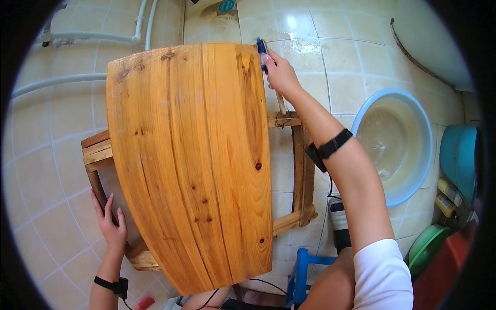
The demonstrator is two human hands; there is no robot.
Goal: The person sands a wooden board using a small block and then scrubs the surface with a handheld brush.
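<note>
A varnished wooden tabletop (190, 155) of joined planks, with dark knots, spans the middle of the view. Its far end looks wet. My right hand (283, 75) grips a scrub brush (280, 101) with a wooden handle and blue bristles, which meet the far right corner and side edge of the top. On the other side, my left hand (112, 224) is beside a dark wooden rail (100, 188) of the frame under the top. Its fingers are spread and hold nothing; whether they touch the rail I cannot tell.
A light blue basin (428, 166) of cloudy water stands on the tiled floor at right. Past it are a teal basin (457, 159), bottles (445, 205) and a green basin (426, 248). A blue plastic stool (302, 267) is near my leg. White pipes (58, 81) run at left.
</note>
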